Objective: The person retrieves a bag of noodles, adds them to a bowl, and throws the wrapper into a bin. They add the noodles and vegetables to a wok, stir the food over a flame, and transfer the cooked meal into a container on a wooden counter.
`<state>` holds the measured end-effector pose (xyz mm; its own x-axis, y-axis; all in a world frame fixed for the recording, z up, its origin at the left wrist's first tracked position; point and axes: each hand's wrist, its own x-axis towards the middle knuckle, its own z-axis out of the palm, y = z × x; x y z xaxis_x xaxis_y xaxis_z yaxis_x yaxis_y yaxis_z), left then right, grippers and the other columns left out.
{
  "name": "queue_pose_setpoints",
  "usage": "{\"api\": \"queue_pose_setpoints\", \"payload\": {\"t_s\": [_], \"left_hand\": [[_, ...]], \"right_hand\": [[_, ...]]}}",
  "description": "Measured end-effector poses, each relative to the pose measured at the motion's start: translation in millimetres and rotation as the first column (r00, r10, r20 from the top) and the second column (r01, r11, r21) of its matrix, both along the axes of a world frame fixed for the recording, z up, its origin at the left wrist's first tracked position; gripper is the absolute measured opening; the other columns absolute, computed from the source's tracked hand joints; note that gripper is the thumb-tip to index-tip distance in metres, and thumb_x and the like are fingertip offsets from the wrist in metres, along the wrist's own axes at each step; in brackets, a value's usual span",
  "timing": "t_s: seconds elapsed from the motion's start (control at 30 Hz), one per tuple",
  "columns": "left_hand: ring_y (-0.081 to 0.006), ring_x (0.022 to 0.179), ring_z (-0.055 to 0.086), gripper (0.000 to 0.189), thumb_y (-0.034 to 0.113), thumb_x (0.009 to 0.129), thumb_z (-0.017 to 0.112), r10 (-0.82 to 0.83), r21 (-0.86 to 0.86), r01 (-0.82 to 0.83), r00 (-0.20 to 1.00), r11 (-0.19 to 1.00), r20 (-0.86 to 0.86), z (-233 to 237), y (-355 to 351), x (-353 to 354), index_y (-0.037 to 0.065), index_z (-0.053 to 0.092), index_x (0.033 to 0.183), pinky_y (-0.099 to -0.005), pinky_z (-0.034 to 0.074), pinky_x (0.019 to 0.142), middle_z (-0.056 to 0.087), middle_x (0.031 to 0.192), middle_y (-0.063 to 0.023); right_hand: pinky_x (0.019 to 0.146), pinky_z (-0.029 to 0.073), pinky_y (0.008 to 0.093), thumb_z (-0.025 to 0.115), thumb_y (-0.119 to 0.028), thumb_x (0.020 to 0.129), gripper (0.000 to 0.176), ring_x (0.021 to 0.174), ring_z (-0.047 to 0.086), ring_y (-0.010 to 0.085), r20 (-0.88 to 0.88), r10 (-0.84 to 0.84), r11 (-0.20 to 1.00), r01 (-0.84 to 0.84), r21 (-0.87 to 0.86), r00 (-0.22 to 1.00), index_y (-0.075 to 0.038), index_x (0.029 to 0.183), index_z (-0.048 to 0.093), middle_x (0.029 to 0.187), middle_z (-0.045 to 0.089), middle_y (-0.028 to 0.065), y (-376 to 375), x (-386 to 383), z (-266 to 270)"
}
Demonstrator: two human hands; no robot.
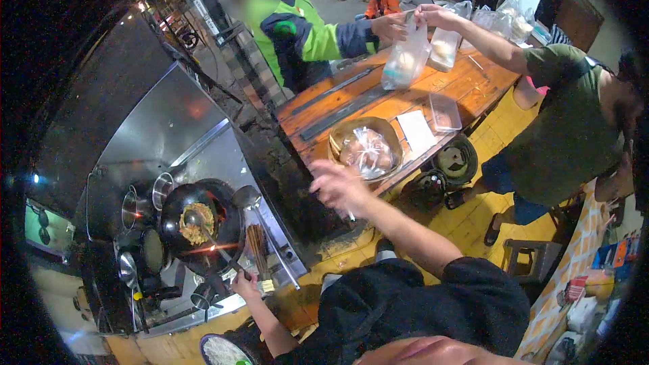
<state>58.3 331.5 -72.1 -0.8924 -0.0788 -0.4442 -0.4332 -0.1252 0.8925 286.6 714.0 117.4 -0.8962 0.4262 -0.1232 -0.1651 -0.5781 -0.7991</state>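
My left hand (245,284) grips the handle of a spatula (215,247) whose blade rests in a black wok (223,206) of fried food (196,224) on the steel stove. My right hand (338,186) is stretched out and blurred, fingers apart, just in front of a round basket (341,136) holding a plastic bag of food (368,152) at the near end of a wooden table (473,84). Nothing shows in that hand.
A ladle (247,197) and small pots (135,209) ring the wok. A bowl of rice (220,351) sits below my left arm. Across the table a person in a green jacket (297,34) and one in a dark T-shirt (568,128) pass clear bags (405,61). A plastic box (445,112) and paper (416,132) lie on the table.
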Motion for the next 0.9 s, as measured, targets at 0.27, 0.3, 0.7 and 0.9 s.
{"api": "queue_pose_setpoints", "payload": {"t_s": [0.27,0.3,0.7,0.9], "left_hand": [[-0.0332,0.078,0.06,0.051,0.032,0.078,0.071,-0.426,-0.772,-0.025,0.823,0.635,-0.376,41.7,-57.2,-32.2,-0.003,0.046,0.107,-0.0391,0.049,0.068,0.061,0.09,-0.0176],[-0.034,0.079,0.06,0.052,0.034,0.077,0.072,-0.47,-0.925,-0.277,0.801,0.259,-0.371,49.5,-68.7,-40.4,-0.004,0.048,0.102,-0.0385,0.049,0.068,0.061,0.093,-0.0186],[-0.0288,0.085,0.062,0.035,0.024,0.087,0.061,-0.586,0.39,0.438,0.636,0.81,0.502,-30.4,-141.1,-130.7,0.002,0.053,0.112,-0.0434,0.053,0.071,0.06,0.102,-0.0133],[-0.0192,0.066,0.059,0.024,0.032,0.085,0.063,-0.54,0.453,0.347,0.727,0.821,0.423,-18.4,-123.4,-132.1,0.008,0.059,0.088,-0.034,0.051,0.062,0.061,0.073,-0.0039]], "right_hand": [[0.101,0.035,0.0424,0.045,-0.053,0.089,0.068,0.12,0.045,0.0391,0.457,0.383,0.434,-0.593,0.678,0.803,0.002,0.128,0.041,0.127,0.048,0.0257,-232.3,-162.1,-136.7],[0.102,0.033,0.043,0.045,-0.057,0.088,0.074,0.123,0.04,0.042,0.599,0.318,0.454,-0.673,0.584,0.735,0.004,0.128,0.041,0.128,0.046,0.0287,-261.9,-173.4,-146.6],[0.051,0.052,0.033,0.055,-0.03,0.085,0.025,0.055,0.06,0.0185,0.308,0.659,0.739,-0.516,-0.433,0.686,-0.006,0.081,0.059,0.063,0.06,0.0094,-313.9,-241.2,-141.3],[0.046,0.042,0.0296,0.047,-0.025,0.082,0.022,0.045,0.048,0.0131,0.362,0.619,0.773,-0.461,-0.435,0.697,-0.007,0.073,0.056,0.06,0.056,0.0053,-299.6,-254.9,-141.5]]}}
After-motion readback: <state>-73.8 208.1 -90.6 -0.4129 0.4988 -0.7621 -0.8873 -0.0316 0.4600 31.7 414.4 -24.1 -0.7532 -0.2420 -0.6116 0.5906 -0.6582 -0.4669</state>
